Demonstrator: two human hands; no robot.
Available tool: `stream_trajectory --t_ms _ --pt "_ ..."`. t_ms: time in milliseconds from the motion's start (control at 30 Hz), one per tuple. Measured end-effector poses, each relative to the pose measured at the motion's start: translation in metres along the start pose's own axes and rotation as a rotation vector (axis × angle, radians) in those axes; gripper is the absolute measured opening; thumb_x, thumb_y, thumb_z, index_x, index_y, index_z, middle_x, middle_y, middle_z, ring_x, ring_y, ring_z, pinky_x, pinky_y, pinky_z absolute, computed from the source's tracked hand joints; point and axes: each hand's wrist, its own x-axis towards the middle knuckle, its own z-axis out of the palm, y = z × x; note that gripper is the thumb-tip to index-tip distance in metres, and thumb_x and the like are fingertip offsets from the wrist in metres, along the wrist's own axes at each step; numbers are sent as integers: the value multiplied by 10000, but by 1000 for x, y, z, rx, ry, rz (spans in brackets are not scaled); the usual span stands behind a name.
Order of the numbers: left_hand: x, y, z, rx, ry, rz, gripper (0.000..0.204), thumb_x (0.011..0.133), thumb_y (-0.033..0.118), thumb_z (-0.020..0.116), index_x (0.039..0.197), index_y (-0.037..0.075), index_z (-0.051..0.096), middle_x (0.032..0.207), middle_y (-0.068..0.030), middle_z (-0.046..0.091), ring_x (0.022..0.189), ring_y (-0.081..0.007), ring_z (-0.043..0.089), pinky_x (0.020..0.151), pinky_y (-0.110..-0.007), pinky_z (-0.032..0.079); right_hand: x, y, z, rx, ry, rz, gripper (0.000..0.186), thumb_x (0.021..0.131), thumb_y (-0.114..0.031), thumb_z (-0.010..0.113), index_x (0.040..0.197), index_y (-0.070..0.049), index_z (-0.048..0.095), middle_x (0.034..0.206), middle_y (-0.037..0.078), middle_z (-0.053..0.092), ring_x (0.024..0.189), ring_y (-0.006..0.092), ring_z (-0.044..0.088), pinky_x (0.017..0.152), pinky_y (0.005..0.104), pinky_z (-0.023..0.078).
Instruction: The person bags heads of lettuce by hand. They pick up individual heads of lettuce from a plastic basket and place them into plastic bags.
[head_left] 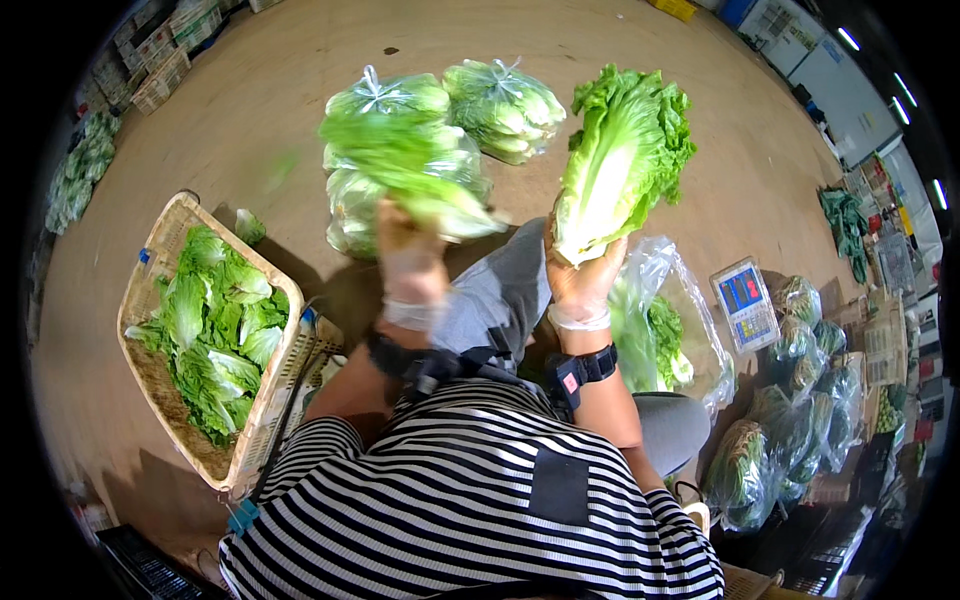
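My right hand (pixel 585 275) is closed around the pale base of a romaine-type lettuce head (pixel 622 165), which stands up with its green leaves at the top. My left hand (pixel 412 255) is smeared by motion, closed on blurred lettuce leaves (pixel 400 165) with a pale stem end toward the right. Whether these are loose leaves or a whole head cannot be made out. Behind them stand tied clear bags of lettuce (pixel 385 98). To the right of my right wrist is an open clear plastic bag (pixel 700 330) with lettuce (pixel 665 340) inside.
A plastic crate (pixel 150 300) on my left holds loose lettuce leaves (pixel 215 320). One leaf piece (pixel 249 227) lies on the floor by it. A digital scale (pixel 745 303) stands at right, near several bagged vegetables (pixel 795 360). Another bag of lettuce (pixel 505 110) sits ahead.
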Motion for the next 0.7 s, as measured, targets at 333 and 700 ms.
stream_trajectory --t_ms 333,700 --pt "23 66 -204 948 460 114 600 890 351 504 1351 37 282 1083 -165 546 1032 -260 541 821 -405 475 0 0 -4 -302 -54 36 485 917 -387 439 1290 -78 425 1199 110 548 1046 259 562 864 391 473" --pt "8 -43 -4 -867 -313 -491 696 837 554 517 1330 80 388 1306 -99 478 1183 -273 472 1019 -446 376 -31 38 50 -1806 -299 -802 697 703 -218 734 1292 -44 403 1206 213 475 1131 368 435 985 440 340"
